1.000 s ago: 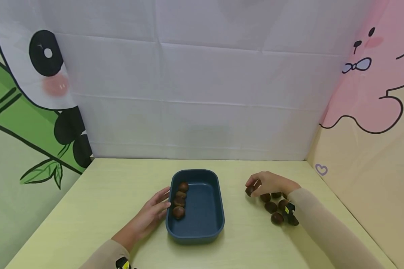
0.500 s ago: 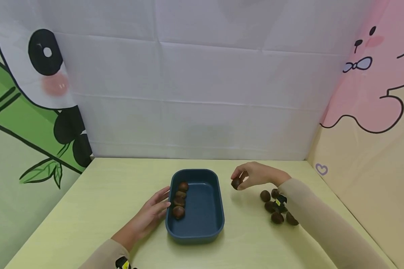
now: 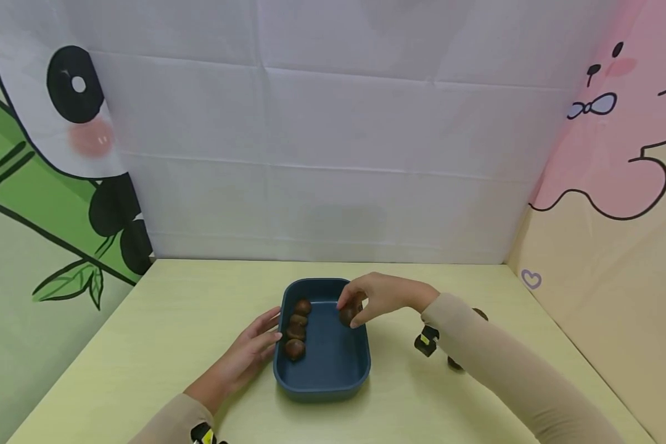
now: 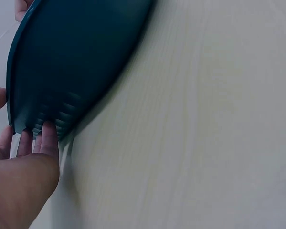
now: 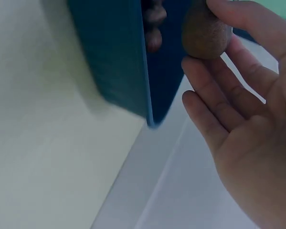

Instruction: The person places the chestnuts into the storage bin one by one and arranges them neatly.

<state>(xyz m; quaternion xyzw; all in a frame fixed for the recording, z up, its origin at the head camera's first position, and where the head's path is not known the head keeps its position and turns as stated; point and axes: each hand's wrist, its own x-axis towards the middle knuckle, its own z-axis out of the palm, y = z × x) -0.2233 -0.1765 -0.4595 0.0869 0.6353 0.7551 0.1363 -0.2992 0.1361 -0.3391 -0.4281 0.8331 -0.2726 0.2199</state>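
Note:
A dark blue rectangular tray (image 3: 333, 373) stands on the table, with a row of brown chestnuts (image 3: 296, 332) along its left wall. My left hand (image 3: 246, 350) rests against the tray's left side. In the left wrist view its fingers (image 4: 49, 138) lie nearly straight on the tray's outer wall (image 4: 76, 52). Over the tray's right rim, my right hand (image 3: 387, 293) pinches a single chestnut (image 3: 347, 313) between thumb and fingers. The right wrist view shows this chestnut (image 5: 205, 36) above the tray's opening, apart from the ones inside.
More chestnuts (image 3: 454, 365) lie on the table (image 3: 200, 296) to the right, mostly hidden behind the right sleeve (image 3: 494, 345). A white sheet (image 3: 322, 154) closes off the back. Printed panels stand at left and right, one with a pink animal (image 3: 616, 160).
My right hand has lifted a chestnut from the group on the right and carried it left to the tray's right rim. The left hand and tray have stayed in place.

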